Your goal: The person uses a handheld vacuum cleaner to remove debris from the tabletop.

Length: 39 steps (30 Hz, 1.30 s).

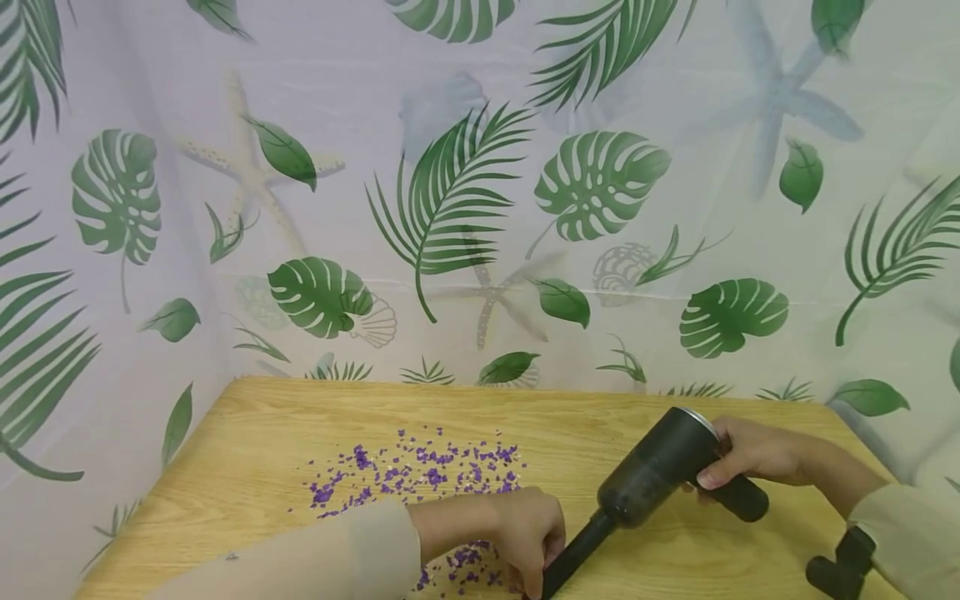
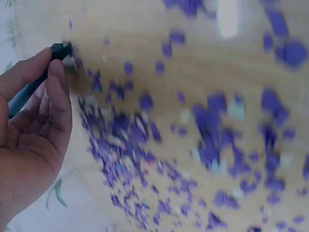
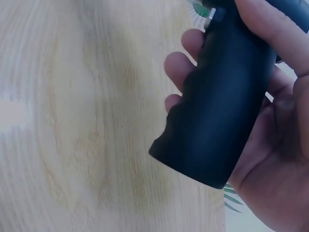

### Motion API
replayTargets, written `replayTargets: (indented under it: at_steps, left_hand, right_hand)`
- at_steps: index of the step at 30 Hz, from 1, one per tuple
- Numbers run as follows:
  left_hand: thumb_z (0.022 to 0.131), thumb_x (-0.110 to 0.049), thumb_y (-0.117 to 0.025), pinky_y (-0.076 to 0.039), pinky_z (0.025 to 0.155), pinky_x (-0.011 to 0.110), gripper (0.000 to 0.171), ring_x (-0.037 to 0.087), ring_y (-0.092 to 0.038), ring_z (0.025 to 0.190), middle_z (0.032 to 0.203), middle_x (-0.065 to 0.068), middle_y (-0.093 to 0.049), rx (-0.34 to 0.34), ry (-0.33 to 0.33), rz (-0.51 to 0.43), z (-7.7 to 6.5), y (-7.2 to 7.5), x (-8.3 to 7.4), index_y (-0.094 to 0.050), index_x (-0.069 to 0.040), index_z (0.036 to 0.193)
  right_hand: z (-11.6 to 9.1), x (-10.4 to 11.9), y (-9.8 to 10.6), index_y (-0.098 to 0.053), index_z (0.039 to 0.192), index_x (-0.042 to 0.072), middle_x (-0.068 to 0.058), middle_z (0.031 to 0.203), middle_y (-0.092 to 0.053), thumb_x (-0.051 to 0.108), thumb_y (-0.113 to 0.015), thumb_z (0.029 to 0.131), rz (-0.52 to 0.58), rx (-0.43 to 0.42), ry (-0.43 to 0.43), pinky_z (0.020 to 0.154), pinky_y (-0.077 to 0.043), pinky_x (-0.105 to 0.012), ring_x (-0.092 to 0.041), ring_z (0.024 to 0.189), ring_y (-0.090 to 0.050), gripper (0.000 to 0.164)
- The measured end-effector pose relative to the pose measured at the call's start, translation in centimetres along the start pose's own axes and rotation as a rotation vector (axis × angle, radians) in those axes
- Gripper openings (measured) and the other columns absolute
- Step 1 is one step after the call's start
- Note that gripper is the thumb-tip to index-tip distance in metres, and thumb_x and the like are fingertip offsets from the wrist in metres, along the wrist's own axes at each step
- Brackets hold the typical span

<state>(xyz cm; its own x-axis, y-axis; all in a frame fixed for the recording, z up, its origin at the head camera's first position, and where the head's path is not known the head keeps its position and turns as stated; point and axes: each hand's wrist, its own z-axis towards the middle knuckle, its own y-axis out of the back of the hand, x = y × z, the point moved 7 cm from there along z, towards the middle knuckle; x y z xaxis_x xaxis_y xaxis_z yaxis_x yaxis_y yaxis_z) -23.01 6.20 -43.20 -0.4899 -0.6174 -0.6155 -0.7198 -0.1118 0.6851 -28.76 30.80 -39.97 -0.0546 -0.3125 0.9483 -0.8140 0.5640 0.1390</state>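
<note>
My right hand point(image 1: 757, 457) grips the handle of a black handheld vacuum cleaner point(image 1: 652, 471), its fingers wrapped round the grip point(image 3: 212, 101) in the right wrist view. The vacuum slants down toward the front of the table, its narrow nozzle point(image 1: 577, 554) lowest. Near the nozzle's end, my left hand point(image 1: 525, 533) pinches it between thumb and fingers. In the left wrist view the nozzle tip point(image 2: 60, 50) pokes out past the fingertips, close over the table beside purple bits point(image 2: 120, 125). The forearm hides part of the scattered bits in the head view.
Small purple bits, with a few pale ones among them, are strewn over the middle-left of the wooden table point(image 1: 247, 450). A curtain point(image 1: 480, 208) printed with leaves and starfish hangs along the table's back and sides. A black strapped device point(image 1: 843, 567) sits at the right sleeve.
</note>
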Motion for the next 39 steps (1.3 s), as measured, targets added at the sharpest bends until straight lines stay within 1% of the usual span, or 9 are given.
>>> replayTargets:
  at_steps: [4, 9, 13, 17, 20, 23, 32, 36, 39]
  left_hand:
    - [0.068, 0.007, -0.084, -0.053, 0.048, 0.019, 0.028, 0.004, -0.058, 0.044, 0.054, -0.006, -0.060, -0.056, 0.024, 0.031, 0.1, 1.3, 0.8, -0.061, -0.010, 0.064]
    - [0.070, 0.002, -0.085, -0.051, 0.049, 0.017, 0.025, 0.003, -0.058, 0.046, 0.055, -0.008, -0.060, -0.078, -0.001, 0.083, 0.3, 2.5, 1.1, -0.064, -0.011, 0.067]
    - [0.077, -0.003, -0.082, -0.050, 0.052, 0.017, 0.021, 0.005, -0.060, 0.049, 0.058, -0.008, -0.062, -0.101, -0.015, 0.098, 0.5, 3.5, 1.4, -0.065, -0.012, 0.069]
    - [0.081, -0.007, -0.081, -0.050, 0.056, 0.017, 0.012, 0.005, -0.061, 0.054, 0.064, -0.006, -0.066, -0.168, -0.019, 0.106, 0.7, 4.9, 1.9, -0.070, -0.011, 0.078]
    - [0.082, -0.011, -0.081, -0.047, 0.058, 0.016, 0.009, 0.003, -0.058, 0.058, 0.070, -0.007, -0.068, -0.233, -0.017, 0.138, 0.8, 5.9, 2.4, -0.073, -0.013, 0.085]
    - [0.083, -0.013, -0.080, -0.048, 0.058, 0.017, 0.009, 0.003, -0.060, 0.060, 0.073, -0.007, -0.069, -0.264, -0.006, 0.130, 1.0, 6.6, 3.0, -0.073, -0.013, 0.089]
    - [0.084, -0.013, -0.080, -0.048, 0.062, 0.017, 0.008, 0.003, -0.059, 0.068, 0.080, -0.005, -0.071, -0.309, 0.023, 0.155, 1.5, 7.4, 4.0, -0.075, -0.013, 0.091]
    - [0.083, -0.012, -0.081, -0.048, 0.062, 0.016, 0.010, 0.002, -0.060, 0.065, 0.079, -0.004, -0.072, -0.299, 0.005, 0.151, 1.6, 7.2, 3.8, -0.075, -0.012, 0.090]
    - [0.082, -0.011, -0.081, -0.048, 0.062, 0.015, 0.011, 0.001, -0.060, 0.063, 0.078, -0.004, -0.072, -0.270, -0.009, 0.147, 1.5, 6.8, 3.6, -0.074, -0.011, 0.090]
  right_hand:
    - [-0.1, 0.6, 0.2, -0.068, 0.114, -0.001, -0.012, 0.102, -0.075, -0.002, -0.062, 0.092, -0.024, -0.028, 0.041, 0.082, -0.059, -0.043, -0.022, 0.089, -0.073, 0.023]
    - [-0.3, 1.2, 0.5, -0.069, 0.112, 0.002, -0.010, 0.101, -0.075, -0.006, -0.058, 0.093, -0.071, -0.065, 0.081, 0.080, -0.059, -0.041, -0.021, 0.089, -0.074, 0.023]
    - [-0.4, 1.9, 1.2, -0.070, 0.108, 0.003, -0.008, 0.098, -0.075, -0.004, -0.059, 0.094, -0.132, -0.142, 0.097, 0.077, -0.060, -0.040, -0.020, 0.085, -0.074, 0.020]
    - [-0.7, 2.7, 2.0, -0.072, 0.103, 0.003, -0.008, 0.092, -0.076, -0.002, -0.060, 0.093, -0.173, -0.241, 0.099, 0.074, -0.061, -0.040, -0.019, 0.080, -0.074, 0.016]
    - [-0.9, 3.0, 2.5, -0.073, 0.100, 0.007, -0.005, 0.090, -0.076, 0.000, -0.061, 0.093, -0.182, -0.307, 0.082, 0.072, -0.061, -0.039, -0.018, 0.078, -0.074, 0.015]
    - [-1.0, 3.1, 2.8, -0.073, 0.100, 0.011, -0.003, 0.090, -0.076, 0.001, -0.062, 0.094, -0.174, -0.352, 0.068, 0.072, -0.060, -0.038, -0.017, 0.078, -0.073, 0.016]
    - [-0.8, 3.0, 3.2, -0.071, 0.101, 0.003, -0.003, 0.087, -0.074, 0.006, -0.066, 0.093, -0.218, -0.465, 0.020, 0.071, -0.060, -0.037, -0.019, 0.077, -0.072, 0.010]
    - [-0.9, 3.0, 3.2, -0.069, 0.102, -0.002, -0.004, 0.087, -0.075, 0.005, -0.065, 0.093, -0.218, -0.455, 0.026, 0.071, -0.060, -0.037, -0.018, 0.076, -0.072, 0.012]
    - [-0.8, 2.9, 3.0, -0.071, 0.101, 0.001, -0.003, 0.087, -0.075, 0.003, -0.064, 0.094, -0.193, -0.414, 0.048, 0.070, -0.060, -0.037, -0.018, 0.075, -0.072, 0.011]
